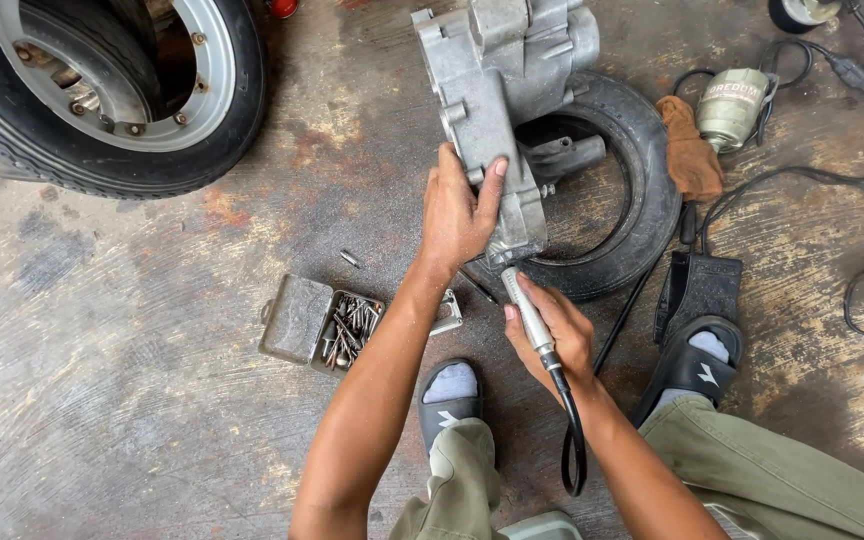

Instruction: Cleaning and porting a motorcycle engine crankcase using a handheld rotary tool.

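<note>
My left hand grips the near edge of a grey cast-metal engine casing, which stands tilted on a small black tyre. My right hand holds a slim metal rotary-tool handpiece like a pen. Its tip meets the lower corner of the casing, just below my left hand. A black flexible shaft runs from the handpiece back toward me.
An open metal tin of tool bits lies on the stained concrete floor at my left. A large wheel with tyre is far left. A motor unit, brown rag, foot pedal and cables lie right. My sandalled feet are below.
</note>
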